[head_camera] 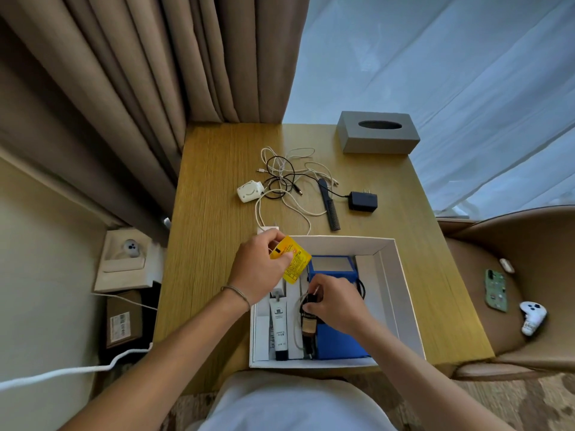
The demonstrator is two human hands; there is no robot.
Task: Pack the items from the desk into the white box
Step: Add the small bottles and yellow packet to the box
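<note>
- White box: open, sits at near edge of wooden desk, w/ white inner dividers.
- Inside box: blue box w/ grey top panel, right of centre; white tube w/ black cap lying lengthwise at left; small dark-and-brown item w/ thin cable btwn tube & blue box.
- Yellow packet: flat, shiny, red print; held above box's far-left corner.
- Left hand: over box's left side, thumb & fingers pinching the yellow packet; thin bracelet on wrist.
- Right hand: low in box, fingers curled, pinching top of the dark item.
- Still on desk, beyond box: tangle of white & black cables, white round-cornered gadget, black comb, black plug adapter, grey tissue box.
- Writing: packet print & tube label too small to read.
</note>
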